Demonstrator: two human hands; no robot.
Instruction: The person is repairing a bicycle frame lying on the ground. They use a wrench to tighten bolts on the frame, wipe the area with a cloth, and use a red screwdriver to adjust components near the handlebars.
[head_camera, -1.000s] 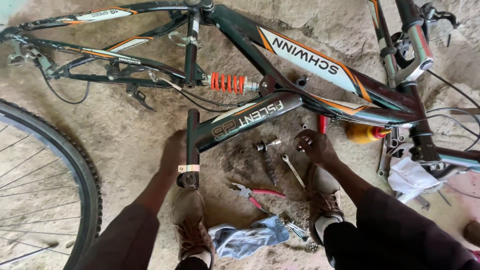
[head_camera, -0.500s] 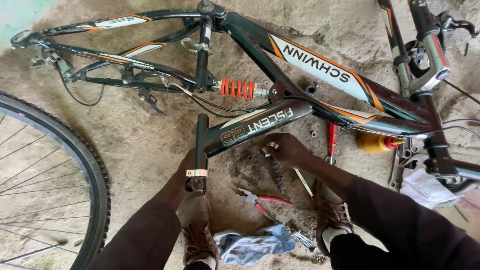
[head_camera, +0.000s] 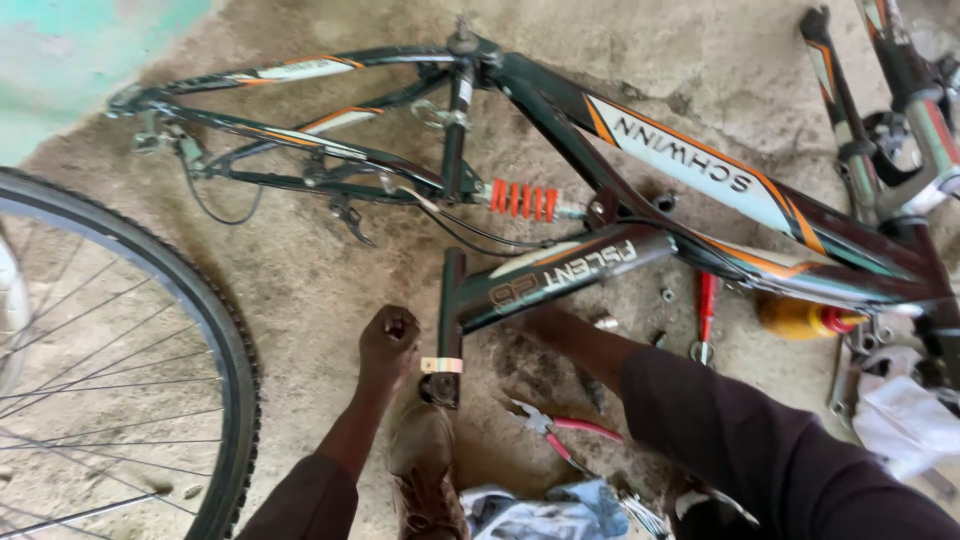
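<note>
Dark-green bicycle frame (head_camera: 560, 280) lies on the concrete floor (head_camera: 300, 270); the left hand (head_camera: 388, 340), fist closed around a small nut, sits just beside its seat tube (head_camera: 450, 320). Right hand hidden under the frame, grip unclear.

My left hand (head_camera: 388, 342) was closed around a small metal part beside the seat tube (head_camera: 452, 330) of the dark bicycle frame (head_camera: 560, 110). My right arm reached under the frame; its hand was hidden. Red-handled pliers (head_camera: 560, 432) lay at five o'clock of my left hand, and a wheel (head_camera: 215, 330) at nine o'clock.
</note>
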